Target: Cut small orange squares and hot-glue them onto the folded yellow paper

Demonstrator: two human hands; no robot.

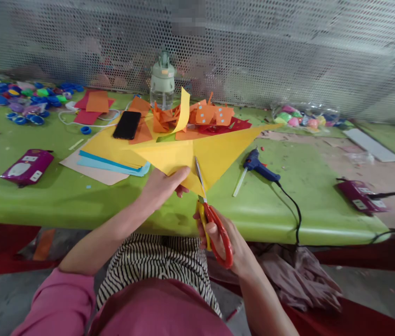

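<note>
My left hand (164, 185) pinches the near edge of a large yellow paper sheet (218, 151), holding it up over the green table (60, 200). My right hand (230, 242) grips red-handled scissors (213, 224) by the loops. Their blades point away from me and bite into the sheet's near edge, just right of my left thumb. The sheet tapers to a point at the right.
Behind the sheet lie a black phone (127, 124), orange and red paper cut-outs (201, 116), stacked coloured sheets (113, 161) and a water bottle (162, 81). A blue glue gun (258, 168) with cord lies right. Purple packets (27, 166) and bottle caps (25, 100) lie left.
</note>
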